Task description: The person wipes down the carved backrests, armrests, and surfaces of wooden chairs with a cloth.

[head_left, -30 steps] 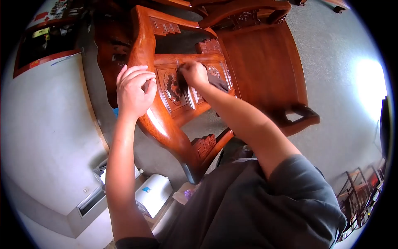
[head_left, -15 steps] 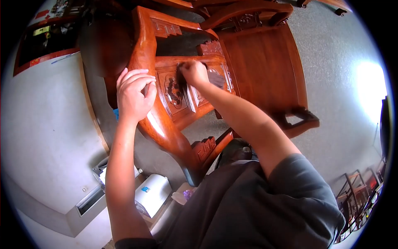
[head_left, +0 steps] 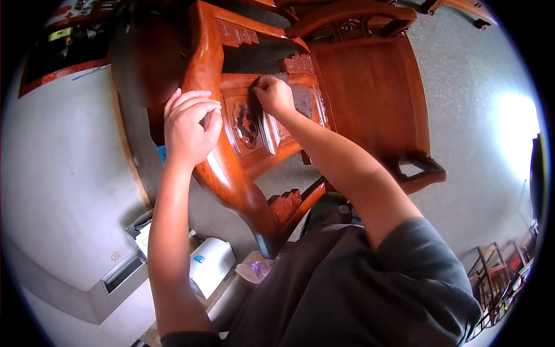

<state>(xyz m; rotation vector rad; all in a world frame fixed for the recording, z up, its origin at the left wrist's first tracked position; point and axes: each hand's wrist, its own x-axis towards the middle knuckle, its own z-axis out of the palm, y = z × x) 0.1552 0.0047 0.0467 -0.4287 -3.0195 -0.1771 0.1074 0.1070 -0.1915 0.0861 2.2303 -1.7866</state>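
A glossy reddish-brown carved wooden chair (head_left: 231, 179) fills the middle of the view, its back panel facing up toward me. My left hand (head_left: 193, 127) is curled over the thick top rail, with fingers bent and pressed on the wood. Farther right, my right hand (head_left: 274, 95) is closed on a dark cloth (head_left: 303, 103) against the carved back panel (head_left: 247, 124). Only parts of the cloth show around the fist, and its exact outline is hard to separate from the shadow.
The chair's broad wooden seat (head_left: 373, 95) extends to the right, with an armrest (head_left: 419, 168) at its near side. A white box-like object (head_left: 212, 266) and a clear bag with something purple (head_left: 260, 269) are low at left. More wooden furniture (head_left: 488, 269) stands at far right.
My right hand has shifted slightly along the back panel with the cloth. My left hand keeps its place on the top rail, while the whole view tilts a little.
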